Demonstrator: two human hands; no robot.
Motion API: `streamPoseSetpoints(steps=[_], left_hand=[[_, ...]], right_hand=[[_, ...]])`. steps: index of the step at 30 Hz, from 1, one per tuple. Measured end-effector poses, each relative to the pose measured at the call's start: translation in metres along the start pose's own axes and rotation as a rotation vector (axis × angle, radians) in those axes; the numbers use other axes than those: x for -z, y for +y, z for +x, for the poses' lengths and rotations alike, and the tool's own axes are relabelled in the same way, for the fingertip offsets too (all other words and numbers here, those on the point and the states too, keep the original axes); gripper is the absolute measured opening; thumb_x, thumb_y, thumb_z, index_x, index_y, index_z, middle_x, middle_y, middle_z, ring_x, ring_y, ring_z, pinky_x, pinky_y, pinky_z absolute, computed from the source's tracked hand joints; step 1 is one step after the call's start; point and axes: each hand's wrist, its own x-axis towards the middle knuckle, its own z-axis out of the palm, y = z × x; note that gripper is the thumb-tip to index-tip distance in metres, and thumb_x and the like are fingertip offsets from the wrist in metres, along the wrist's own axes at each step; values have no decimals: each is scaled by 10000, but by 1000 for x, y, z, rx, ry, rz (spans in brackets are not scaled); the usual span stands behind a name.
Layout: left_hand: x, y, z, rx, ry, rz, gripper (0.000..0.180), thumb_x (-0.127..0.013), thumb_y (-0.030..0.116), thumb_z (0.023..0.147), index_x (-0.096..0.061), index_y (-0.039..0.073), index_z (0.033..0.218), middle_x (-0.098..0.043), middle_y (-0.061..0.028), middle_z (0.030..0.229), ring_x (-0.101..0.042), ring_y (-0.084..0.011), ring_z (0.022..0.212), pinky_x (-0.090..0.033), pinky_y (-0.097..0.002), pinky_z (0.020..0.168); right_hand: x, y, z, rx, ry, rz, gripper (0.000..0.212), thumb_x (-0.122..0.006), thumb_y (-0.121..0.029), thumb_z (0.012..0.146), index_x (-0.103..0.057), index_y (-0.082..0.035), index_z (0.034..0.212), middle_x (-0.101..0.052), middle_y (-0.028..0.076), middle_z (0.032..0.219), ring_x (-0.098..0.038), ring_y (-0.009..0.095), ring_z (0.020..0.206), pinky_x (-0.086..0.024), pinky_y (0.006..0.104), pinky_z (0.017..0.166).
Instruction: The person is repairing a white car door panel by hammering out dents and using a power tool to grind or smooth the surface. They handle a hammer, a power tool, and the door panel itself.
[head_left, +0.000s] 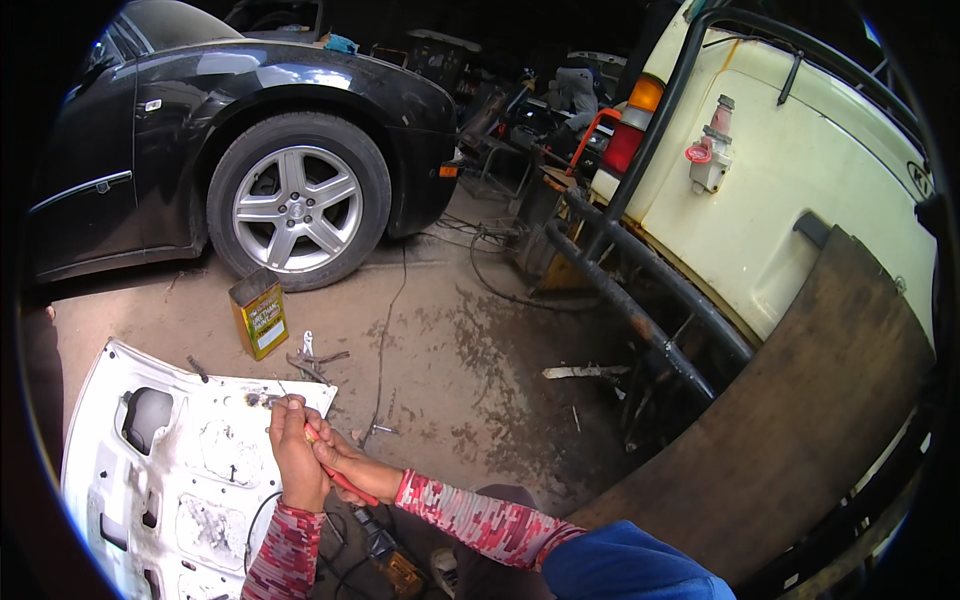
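Observation:
My right hand (345, 462) is closed around a red-handled tool (352, 488), whose working end is hidden by my fingers. Pressed against it, my left hand (298, 460) is also closed on the tool's upper part; a thin tip pokes out beyond the fingers. Both hands are over the corner of a white vehicle panel (258, 385) with cut-outs and scuffed, bare patches. A dark, marked spot on the panel lies just beyond my left hand. Pliers (308, 368) and a small silver tool (308, 343) lie on the floor past the panel's edge.
A yellow rectangular can (262, 322) stands near the wheel (298, 208) of a black car (420, 150). A yellow-and-black power tool (393, 568) with a cable lies by my feet. At right are a cream vehicle (760, 220), its dark tube bumper (650, 325) and a curved brown sheet (800, 400).

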Motion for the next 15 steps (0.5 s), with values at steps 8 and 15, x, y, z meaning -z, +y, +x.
streamPoseSetpoints(steps=[8,15], left_hand=[[22,5,12,150,-100,22,119,-517,173,1074,-538,69,1021,-474,-2,745,-460,-102,641,-441,-258,595],[28,20,12,73,-43,55,137,-497,189,1092,-531,71,1030,-481,2,747,-480,-107,647,-462,-264,616]], right_hand=[[15,2,16,-134,-105,60,555,-604,-642,968,-540,-104,1090,-545,2,673,-504,86,431,-388,233,353],[10,-8,20,-99,-295,283,454,-744,-201,963,-472,-105,1314,-565,-14,777,-554,69,576,-462,225,505]])
